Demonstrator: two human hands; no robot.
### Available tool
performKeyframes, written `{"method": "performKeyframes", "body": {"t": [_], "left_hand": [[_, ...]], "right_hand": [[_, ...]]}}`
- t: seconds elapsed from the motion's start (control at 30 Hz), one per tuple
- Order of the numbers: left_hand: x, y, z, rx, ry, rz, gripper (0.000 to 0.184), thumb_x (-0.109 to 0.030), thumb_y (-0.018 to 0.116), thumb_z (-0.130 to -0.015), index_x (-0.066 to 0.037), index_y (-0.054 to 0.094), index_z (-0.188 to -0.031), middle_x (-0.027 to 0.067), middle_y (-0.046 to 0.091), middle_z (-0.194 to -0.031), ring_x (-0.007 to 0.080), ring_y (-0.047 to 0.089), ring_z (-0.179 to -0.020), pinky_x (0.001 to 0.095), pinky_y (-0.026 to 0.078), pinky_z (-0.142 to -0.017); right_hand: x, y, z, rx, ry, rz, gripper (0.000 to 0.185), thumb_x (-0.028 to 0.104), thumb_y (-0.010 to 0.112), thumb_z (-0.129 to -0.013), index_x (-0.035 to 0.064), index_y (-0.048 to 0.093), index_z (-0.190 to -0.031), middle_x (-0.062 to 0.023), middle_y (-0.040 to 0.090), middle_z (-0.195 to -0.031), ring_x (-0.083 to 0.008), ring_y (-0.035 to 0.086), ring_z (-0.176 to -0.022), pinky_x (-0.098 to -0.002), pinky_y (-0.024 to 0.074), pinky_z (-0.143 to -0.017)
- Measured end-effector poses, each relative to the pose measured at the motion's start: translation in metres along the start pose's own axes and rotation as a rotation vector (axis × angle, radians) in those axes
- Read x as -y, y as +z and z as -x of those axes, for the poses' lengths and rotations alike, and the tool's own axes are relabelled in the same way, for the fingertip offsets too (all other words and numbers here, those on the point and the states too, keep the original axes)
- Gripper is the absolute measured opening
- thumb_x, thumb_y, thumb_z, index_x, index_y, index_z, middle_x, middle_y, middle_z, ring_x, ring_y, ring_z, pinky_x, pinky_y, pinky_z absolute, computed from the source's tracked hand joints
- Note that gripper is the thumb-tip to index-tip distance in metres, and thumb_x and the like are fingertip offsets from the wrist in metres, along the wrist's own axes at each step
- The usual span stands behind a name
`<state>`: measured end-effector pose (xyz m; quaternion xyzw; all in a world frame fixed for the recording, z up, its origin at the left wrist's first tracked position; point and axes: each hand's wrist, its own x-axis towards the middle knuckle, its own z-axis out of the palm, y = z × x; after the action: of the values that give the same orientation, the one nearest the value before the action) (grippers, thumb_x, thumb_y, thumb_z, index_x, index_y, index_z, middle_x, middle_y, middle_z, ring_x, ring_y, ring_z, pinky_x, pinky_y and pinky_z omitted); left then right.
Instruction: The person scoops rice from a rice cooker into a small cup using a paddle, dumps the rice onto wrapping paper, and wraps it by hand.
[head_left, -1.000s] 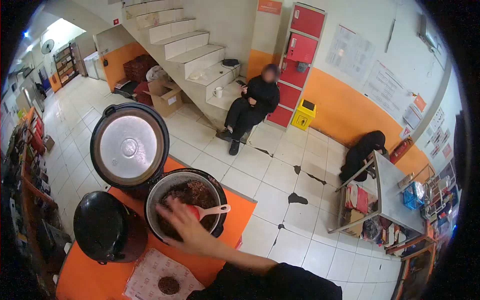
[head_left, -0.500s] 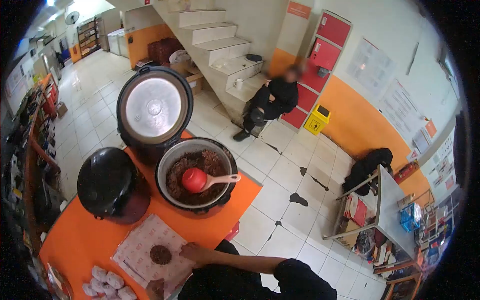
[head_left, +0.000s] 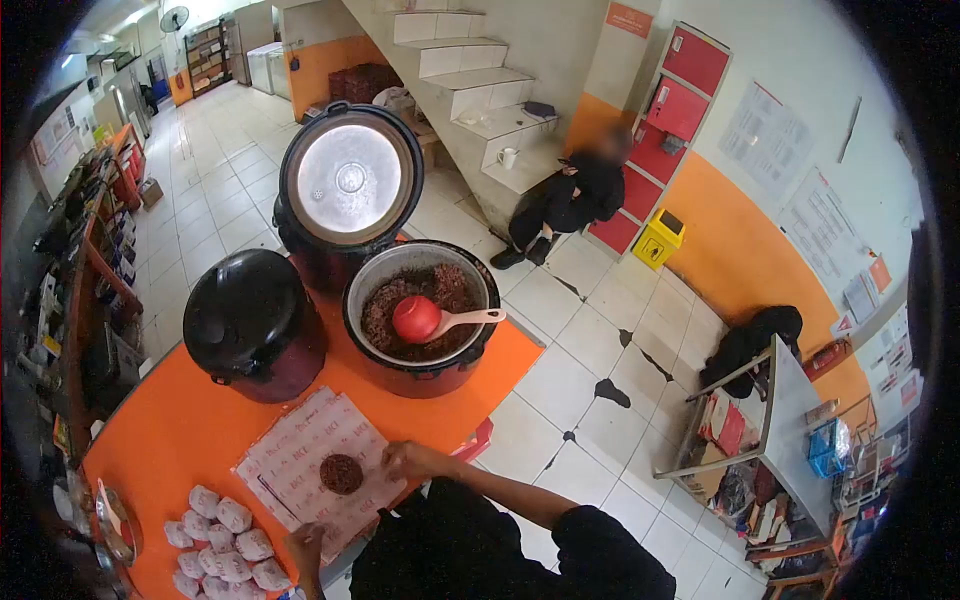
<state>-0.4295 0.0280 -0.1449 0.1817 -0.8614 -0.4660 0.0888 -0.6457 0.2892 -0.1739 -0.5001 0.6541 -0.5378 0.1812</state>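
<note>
A round mound of dark brown rice (head_left: 341,475) lies on a sheet of printed wrapping paper (head_left: 300,445), which rests on more sheets like it. My right hand (head_left: 408,462) pinches the paper's right edge, beside the mound. At the near edge, my left hand (head_left: 305,543) has its fingers closed on the paper's corner. Several wrapped paper bundles (head_left: 234,516) are heaped left of my left hand. Beyond the sheets stands an open rice cooker (head_left: 420,375) with brown rice inside. A red scoop (head_left: 417,318) with a pale handle lies on that rice.
A second black pot (head_left: 250,325), its lid on, stands left on the orange table (head_left: 150,440). The raised cooker lid (head_left: 350,178) is behind. A bowl (head_left: 118,525) sits at the left edge. A person (head_left: 575,195) sits by the stairs (head_left: 490,130).
The camera view has shifted, so the table scene sits further right and more bundles show. Both hands remain at the paper's edges, and the rice mound stays on the sheet.
</note>
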Motion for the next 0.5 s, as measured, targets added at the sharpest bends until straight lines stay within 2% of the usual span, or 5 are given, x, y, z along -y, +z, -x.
{"method": "performKeyframes", "body": {"t": [0.07, 0.17, 0.27, 0.37, 0.5], "left_hand": [[0.022, 0.013, -0.009, -0.186, -0.034, 0.250, 0.024, -0.018, 0.060, -0.084, 0.005, 0.063, -0.078, 0.0127, 0.060, -0.063, 0.0153, 0.056, -0.061, 0.0280, 0.044, -0.059], [0.018, 0.029, -0.028, -0.414, -0.091, -0.004, 0.030, -0.020, 0.056, -0.088, 0.007, 0.058, -0.076, 0.0101, 0.054, -0.058, 0.0172, 0.053, -0.057, 0.0316, 0.041, -0.054], [0.020, 0.064, -0.066, -0.745, 0.263, 0.088, 0.032, -0.021, 0.051, -0.091, 0.006, 0.054, -0.074, 0.0124, 0.052, -0.056, 0.0214, 0.052, -0.052, 0.0358, 0.037, -0.050], [0.008, 0.055, -0.068, -0.595, 0.110, -0.150, 0.031, -0.020, 0.049, -0.090, 0.006, 0.055, -0.076, 0.0176, 0.054, -0.058, 0.0298, 0.054, -0.053, 0.0386, 0.039, -0.049], [-0.002, 0.045, -0.067, -0.379, -0.049, -0.416, 0.028, -0.022, 0.051, -0.088, 0.004, 0.060, -0.086, 0.0223, 0.059, -0.067, 0.0364, 0.058, -0.059, 0.0405, 0.044, -0.052]], "right_hand": [[0.005, 0.001, -0.016, -0.282, 0.046, -0.266, 0.026, 0.030, 0.061, -0.084, 0.0040, 0.063, -0.081, -0.0038, 0.059, -0.078, -0.0139, 0.054, -0.073, -0.0294, 0.0429, -0.065], [0.014, -0.002, -0.036, -0.299, 0.511, -0.407, 0.027, 0.030, 0.059, -0.087, 0.0034, 0.064, -0.080, 0.0002, 0.056, -0.062, -0.0107, 0.049, -0.058, -0.0292, 0.0406, -0.054], [-0.026, 0.027, -0.052, -0.673, 0.293, -0.013, 0.029, 0.030, 0.056, -0.088, 0.0029, 0.065, -0.081, -0.0022, 0.048, -0.050, -0.0121, 0.042, -0.046, -0.0304, 0.0378, -0.047], [-0.035, 0.033, -0.053, -0.754, 0.333, -0.023, 0.031, 0.033, 0.053, -0.089, 0.0053, 0.067, -0.086, -0.0085, 0.050, -0.052, -0.0158, 0.045, -0.046, -0.0334, 0.0386, -0.046], [-0.056, 0.034, -0.052, -0.564, 0.448, 0.344, 0.033, 0.036, 0.049, -0.090, 0.0084, 0.067, -0.092, -0.0142, 0.055, -0.058, -0.0232, 0.054, -0.050, -0.0373, 0.0431, -0.049]]}}
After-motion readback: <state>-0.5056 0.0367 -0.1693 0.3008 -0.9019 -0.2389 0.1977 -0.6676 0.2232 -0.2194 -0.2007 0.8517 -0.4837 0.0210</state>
